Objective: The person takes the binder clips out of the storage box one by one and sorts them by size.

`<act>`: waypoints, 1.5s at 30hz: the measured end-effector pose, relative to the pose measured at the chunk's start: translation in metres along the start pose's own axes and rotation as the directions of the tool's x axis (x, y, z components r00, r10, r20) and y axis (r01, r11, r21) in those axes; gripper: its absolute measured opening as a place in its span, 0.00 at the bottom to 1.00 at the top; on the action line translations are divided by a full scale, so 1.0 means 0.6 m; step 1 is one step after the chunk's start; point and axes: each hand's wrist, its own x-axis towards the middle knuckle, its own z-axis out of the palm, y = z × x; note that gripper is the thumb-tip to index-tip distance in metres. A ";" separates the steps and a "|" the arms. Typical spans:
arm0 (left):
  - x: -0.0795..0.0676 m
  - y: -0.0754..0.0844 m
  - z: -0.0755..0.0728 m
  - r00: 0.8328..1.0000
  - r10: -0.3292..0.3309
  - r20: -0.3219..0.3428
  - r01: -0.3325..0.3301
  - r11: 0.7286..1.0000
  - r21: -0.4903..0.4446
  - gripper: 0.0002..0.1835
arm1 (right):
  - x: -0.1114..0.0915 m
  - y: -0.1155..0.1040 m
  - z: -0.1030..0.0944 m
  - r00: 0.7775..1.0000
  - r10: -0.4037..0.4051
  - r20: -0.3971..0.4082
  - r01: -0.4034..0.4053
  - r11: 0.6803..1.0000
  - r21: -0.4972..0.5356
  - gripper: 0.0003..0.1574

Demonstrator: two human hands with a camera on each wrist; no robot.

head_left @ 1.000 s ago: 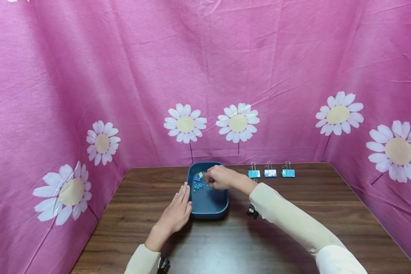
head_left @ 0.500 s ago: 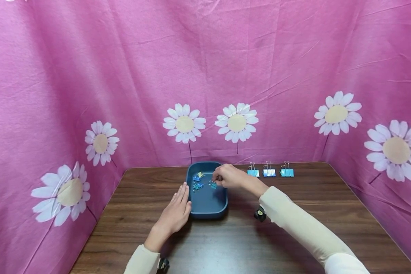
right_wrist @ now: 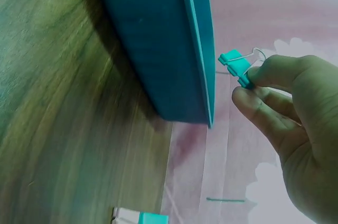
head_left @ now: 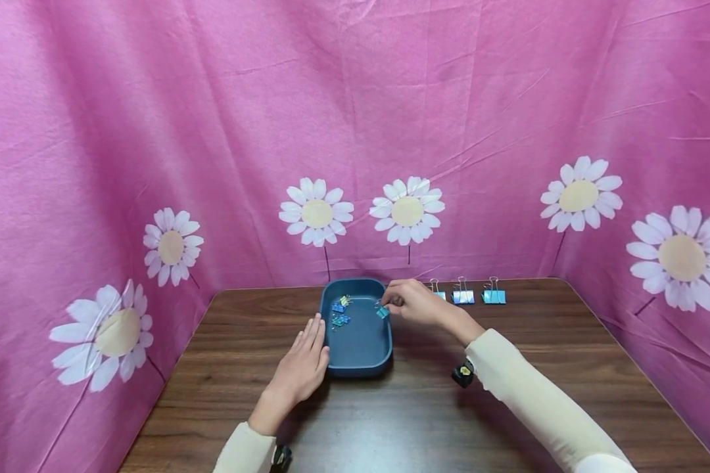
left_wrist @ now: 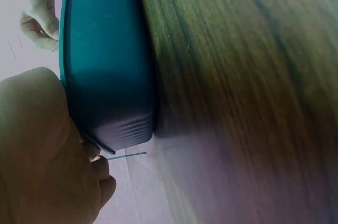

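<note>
Clip (head_left: 382, 313) hung above the tray (head_left: 359, 372) near its right rim, pinched by fingertips of the right hand (head_left: 417, 303), likely for fine control, while the left hand (head_left: 302, 361), fingers straight, lay against its left side, seemingly bracing.

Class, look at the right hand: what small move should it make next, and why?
Probably carry the teal clip rightward and set it on the table. The right hand already pinches it, raised by the right rim of the tray, and three clips sit in a row on that side.
</note>
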 end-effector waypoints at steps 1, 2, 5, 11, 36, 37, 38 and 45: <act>0.000 0.000 0.000 1.000 -0.003 0.004 0.003 1.000 0.009 0.32 | -0.004 0.002 -0.001 1.000 0.011 -0.005 -0.011 1.000 0.010 0.08; 0.000 0.000 0.000 1.000 -0.007 0.009 0.007 1.000 0.017 0.32 | -0.008 0.005 -0.002 1.000 0.025 -0.008 -0.025 0.999 0.020 0.07; -0.001 0.001 0.000 1.000 -0.006 0.004 0.006 1.000 0.020 0.32 | -0.020 0.014 -0.005 0.997 0.068 -0.018 -0.068 0.997 0.043 0.07; -0.001 0.000 0.001 1.000 -0.015 0.012 0.015 1.000 0.027 0.33 | -0.043 0.031 -0.013 0.991 0.113 -0.070 -0.109 0.992 0.055 0.06; -0.003 0.002 -0.003 1.000 -0.002 0.003 0.002 0.999 0.033 0.31 | -0.146 0.106 -0.049 0.953 0.253 -0.169 -0.257 0.967 -0.002 0.06; -0.002 0.001 -0.003 1.000 -0.002 0.002 0.002 1.000 0.031 0.31 | -0.150 0.110 -0.051 0.951 0.255 -0.174 -0.259 0.966 0.000 0.06; -0.002 0.001 -0.003 1.000 -0.002 0.002 0.001 1.000 0.030 0.31 | -0.155 0.114 -0.053 0.949 0.261 -0.176 -0.265 0.964 -0.003 0.07; -0.002 0.002 -0.005 1.000 -0.001 0.009 0.001 0.999 0.034 0.31 | -0.178 0.133 -0.064 0.942 0.277 -0.191 -0.283 0.959 -0.004 0.06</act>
